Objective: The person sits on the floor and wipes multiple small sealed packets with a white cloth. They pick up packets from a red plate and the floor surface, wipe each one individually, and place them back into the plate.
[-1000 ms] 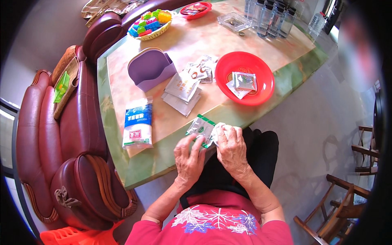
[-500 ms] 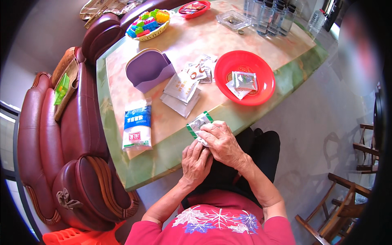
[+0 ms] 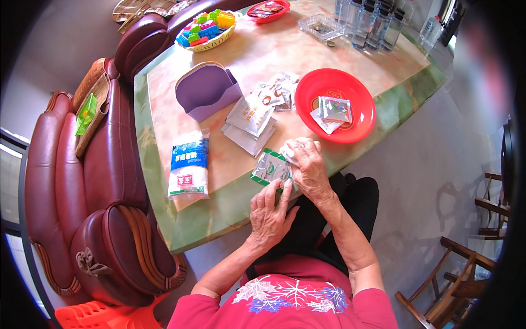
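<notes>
A silver sachet with green edges (image 3: pixel 269 165) lies flat at the table's near edge. My left hand (image 3: pixel 269 216) rests its fingertips on the sachet's near side, fingers stretched out and holding nothing. Bunched in the closed fingers of my right hand (image 3: pixel 310 172) is a crumpled white tissue (image 3: pixel 289 154), just right of the sachet. Farther right stands a red plate (image 3: pixel 359 104) bearing another silver-and-green sachet (image 3: pixel 335 109) and a white packet (image 3: pixel 325 124). Beyond the sachet at my hands lie white packets (image 3: pixel 249 116), overlapping one another.
A purple holder (image 3: pixel 205 93) and a blue-and-white bag (image 3: pixel 189 167) stand to the left on the table (image 3: pixel 219 219). Farther back are a basket of toy bricks (image 3: pixel 205 41), a small red dish (image 3: pixel 268 11), a glass ashtray (image 3: pixel 320 27) and several bottles (image 3: pixel 372 27). A maroon sofa (image 3: pixel 98 148) borders the left.
My right hand has moved right and away from me with the tissue, off the sachet. More of the sachet's face shows. My left hand has shifted slightly right, its fingers now stretched out.
</notes>
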{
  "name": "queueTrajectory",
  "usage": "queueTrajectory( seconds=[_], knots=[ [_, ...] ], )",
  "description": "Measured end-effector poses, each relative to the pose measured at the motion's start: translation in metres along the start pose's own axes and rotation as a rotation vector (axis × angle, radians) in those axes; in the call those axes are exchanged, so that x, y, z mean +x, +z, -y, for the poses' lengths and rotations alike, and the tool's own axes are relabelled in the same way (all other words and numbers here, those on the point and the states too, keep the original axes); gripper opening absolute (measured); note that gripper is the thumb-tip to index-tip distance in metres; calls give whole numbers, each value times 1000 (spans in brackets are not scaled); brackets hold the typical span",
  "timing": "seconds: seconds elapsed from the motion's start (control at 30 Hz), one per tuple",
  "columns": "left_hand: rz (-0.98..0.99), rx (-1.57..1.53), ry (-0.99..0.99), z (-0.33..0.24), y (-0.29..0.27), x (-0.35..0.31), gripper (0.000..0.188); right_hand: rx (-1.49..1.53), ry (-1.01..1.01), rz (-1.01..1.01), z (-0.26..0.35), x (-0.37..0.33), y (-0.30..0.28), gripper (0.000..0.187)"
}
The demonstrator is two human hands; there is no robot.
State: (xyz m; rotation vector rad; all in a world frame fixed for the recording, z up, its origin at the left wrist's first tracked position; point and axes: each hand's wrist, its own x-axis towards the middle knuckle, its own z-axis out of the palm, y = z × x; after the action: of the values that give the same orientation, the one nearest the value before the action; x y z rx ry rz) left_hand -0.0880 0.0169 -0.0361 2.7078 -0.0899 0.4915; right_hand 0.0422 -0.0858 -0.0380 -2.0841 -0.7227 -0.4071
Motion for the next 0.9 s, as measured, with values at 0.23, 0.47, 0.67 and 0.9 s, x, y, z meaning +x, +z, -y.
queueTrajectory(
  seconds=[0.23,0.47,0.67,0.9],
  knots=[
    [-6,-2,130,14,5,-7,59,207,-309,144,19,7,-6,36],
    [43,-69,213,22,-7,-4,55,-63,-302,260,3,4,-3,34],
    [39,-67,197,19,-7,-2,57,-139,-96,95,-9,0,-9,39],
    [18,-109,179,21,-4,-5,58,180,-228,241,9,1,-13,33]
  ],
)
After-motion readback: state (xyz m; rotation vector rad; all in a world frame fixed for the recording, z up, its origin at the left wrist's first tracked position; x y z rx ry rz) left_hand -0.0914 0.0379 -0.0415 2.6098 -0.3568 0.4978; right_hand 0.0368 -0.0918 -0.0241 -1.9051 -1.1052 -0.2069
